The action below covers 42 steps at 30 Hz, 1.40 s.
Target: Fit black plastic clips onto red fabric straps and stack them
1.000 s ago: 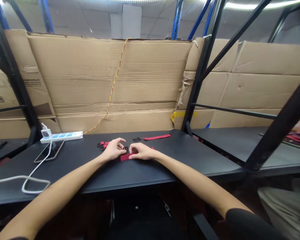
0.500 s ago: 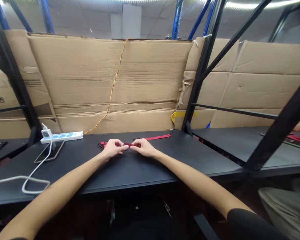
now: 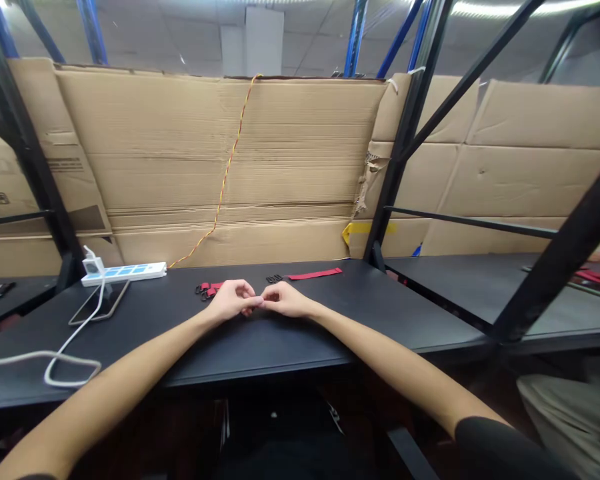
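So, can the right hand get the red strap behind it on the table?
Probably yes: the right hand sits close to the red strap, and the small black buckles lie beside its end, not in the way.

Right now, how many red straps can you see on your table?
2 red straps in view: one red strap lying flat beyond the right hand, one clipped red strap beyond the left hand. That bundle or the hands may hide more.
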Available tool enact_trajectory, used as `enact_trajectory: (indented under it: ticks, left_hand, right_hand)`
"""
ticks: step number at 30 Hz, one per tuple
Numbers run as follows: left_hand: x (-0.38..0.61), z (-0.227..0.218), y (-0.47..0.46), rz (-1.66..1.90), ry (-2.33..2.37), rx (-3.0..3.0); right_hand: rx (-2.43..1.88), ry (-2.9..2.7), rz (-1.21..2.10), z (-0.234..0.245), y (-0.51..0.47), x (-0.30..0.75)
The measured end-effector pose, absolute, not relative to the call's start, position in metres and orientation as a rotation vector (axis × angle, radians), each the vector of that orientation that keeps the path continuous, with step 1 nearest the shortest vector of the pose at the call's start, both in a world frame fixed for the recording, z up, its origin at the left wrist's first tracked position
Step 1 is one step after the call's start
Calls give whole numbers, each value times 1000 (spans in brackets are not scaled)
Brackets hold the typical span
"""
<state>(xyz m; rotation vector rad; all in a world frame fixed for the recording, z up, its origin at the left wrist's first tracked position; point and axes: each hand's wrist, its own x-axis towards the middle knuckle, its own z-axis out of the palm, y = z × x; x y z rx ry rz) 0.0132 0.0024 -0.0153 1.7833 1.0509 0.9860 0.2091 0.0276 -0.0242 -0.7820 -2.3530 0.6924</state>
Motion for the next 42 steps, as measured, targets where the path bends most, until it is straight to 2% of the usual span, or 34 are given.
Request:
enact_trajectory:
  ticks: [4, 10, 15, 22, 27, 33, 42]
  left_hand:
    - [14, -15, 2, 1009, 1055, 1756]
    - [3, -12, 12, 1355, 1267, 1599]
    - [0, -6, 14, 1497, 1247, 1459]
    - [6, -2, 4, 1243, 948, 1539]
    - [8, -10, 3, 942, 917, 1856]
    - [5, -21, 12, 1049, 1173, 2306]
    - [1, -21, 11, 854, 1136, 2547]
  right_hand:
    - [-798, -2347, 691, -24, 33, 212]
    - [-1015, -2399, 531, -17, 47, 234]
    - [-1098, -2481, 631, -13, 60, 254]
    - [-963, -2436, 725, -11, 54, 249]
    - [-824, -2312, 835, -9, 47, 240]
    - [-793, -2272, 842, -13, 47, 236]
    - [-804, -2212, 841, -17, 51, 236]
